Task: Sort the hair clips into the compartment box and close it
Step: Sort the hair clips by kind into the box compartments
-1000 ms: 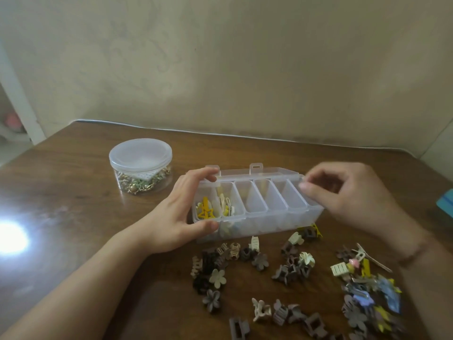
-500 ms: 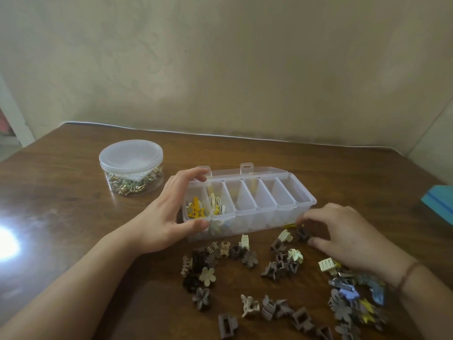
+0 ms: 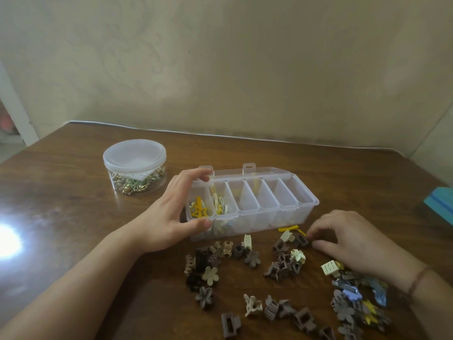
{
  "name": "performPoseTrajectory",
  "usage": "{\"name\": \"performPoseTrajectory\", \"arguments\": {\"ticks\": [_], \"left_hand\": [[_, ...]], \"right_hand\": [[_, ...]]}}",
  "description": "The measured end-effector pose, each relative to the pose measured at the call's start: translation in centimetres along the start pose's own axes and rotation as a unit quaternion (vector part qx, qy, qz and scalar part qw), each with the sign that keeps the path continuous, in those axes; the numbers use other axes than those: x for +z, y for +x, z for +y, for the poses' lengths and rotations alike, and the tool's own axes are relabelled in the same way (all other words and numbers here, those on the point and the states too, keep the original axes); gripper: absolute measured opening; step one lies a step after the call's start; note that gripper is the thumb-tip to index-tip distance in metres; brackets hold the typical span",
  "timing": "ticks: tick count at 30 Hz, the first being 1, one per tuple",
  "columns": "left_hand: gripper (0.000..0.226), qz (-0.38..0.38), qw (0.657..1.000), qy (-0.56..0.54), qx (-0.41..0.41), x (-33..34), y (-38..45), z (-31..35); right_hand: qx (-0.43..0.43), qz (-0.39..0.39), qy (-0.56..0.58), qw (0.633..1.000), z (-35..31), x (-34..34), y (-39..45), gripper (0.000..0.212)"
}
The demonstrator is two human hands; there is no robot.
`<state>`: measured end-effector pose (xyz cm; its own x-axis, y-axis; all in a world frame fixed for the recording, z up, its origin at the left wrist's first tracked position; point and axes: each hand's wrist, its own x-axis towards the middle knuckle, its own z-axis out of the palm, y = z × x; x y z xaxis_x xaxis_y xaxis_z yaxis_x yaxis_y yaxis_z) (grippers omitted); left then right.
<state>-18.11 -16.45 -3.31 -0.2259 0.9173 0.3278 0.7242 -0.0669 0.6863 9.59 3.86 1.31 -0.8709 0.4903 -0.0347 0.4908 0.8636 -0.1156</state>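
While left hand (image 3: 164,220) clasps box (image 3: 289,217) | right hand (image 3: 343,241) pinches brown clip (image 3: 301,239)

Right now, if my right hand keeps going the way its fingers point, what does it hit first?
The right hand points left along the table. Its fingers look to be already at a brown clip; a cream clip lies just beyond. Contact isn't clear.

L hand (image 3: 166,217) grips the left end of the clear compartment box (image 3: 282,217), fingers (image 3: 196,173) over the far rim, thumb on the near wall; lid open. Yellow clips (image 3: 199,208) lie in the compartment just by those fingers. R hand (image 3: 348,244) rests on the table (image 3: 73,217), fingertips (image 3: 311,235) touching a brown clip (image 3: 300,239) near the box front
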Motion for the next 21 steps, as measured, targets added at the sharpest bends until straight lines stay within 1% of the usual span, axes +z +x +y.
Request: {"name": "performPoseTrajectory", "arguments": {"ticks": [2, 3, 5, 7, 9, 12, 14, 16, 21], "left_hand": [[0.080, 0.000, 1.000, 0.002, 0.002, 0.0, 0.0, 0.0], [0.080, 0.000, 1.000, 0.004, 0.002, 0.0, 0.0, 0.0], [0.081, 0.000, 1.000, 0.007, 0.001, 0.0, 0.0, 0.0], [0.081, -0.002, 1.000, 0.008, 0.000, 0.0, 0.0, 0.0], [0.081, -0.001, 1.000, 0.009, 0.001, 0.0, 0.0, 0.0], [0.081, 0.002, 1.000, 0.009, 0.003, 0.0, 0.0, 0.0], [0.081, 0.002, 1.000, 0.010, 0.004, -0.1, -0.1, 0.0], [0.082, 0.002, 1.000, 0.012, 0.004, -0.1, -0.1, 0.0], [0.082, 0.005, 1.000, 0.009, 0.008, 0.0, 0.0, -0.1]], "right_hand": [[0.002, 0.028, -0.010, 1.000, -0.3, -0.7, -0.5, 0.027], [0.005, 0.041, 0.010, 0.999, -0.6, -1.4, -0.8, 0.027], [-0.006, 0.071, 0.109, 0.992, -1.6, -2.9, -1.1, 0.022], [-0.039, 0.106, 0.206, 0.972, -3.4, -4.0, -0.6, 0.015], [-0.071, 0.140, 0.258, 0.953, -5.6, -4.0, 0.9, 0.011], [-0.083, 0.170, 0.304, 0.934, -8.3, -2.6, 4.0, 0.008], [-0.081, 0.159, 0.312, 0.933, -9.3, -1.4, 5.6, 0.006], [-0.082, 0.151, 0.287, 0.942, -9.4, -0.9, 6.2, 0.003], [-0.098, 0.220, 0.249, 0.938, -6.4, -2.5, 4.3, 0.004]]}}
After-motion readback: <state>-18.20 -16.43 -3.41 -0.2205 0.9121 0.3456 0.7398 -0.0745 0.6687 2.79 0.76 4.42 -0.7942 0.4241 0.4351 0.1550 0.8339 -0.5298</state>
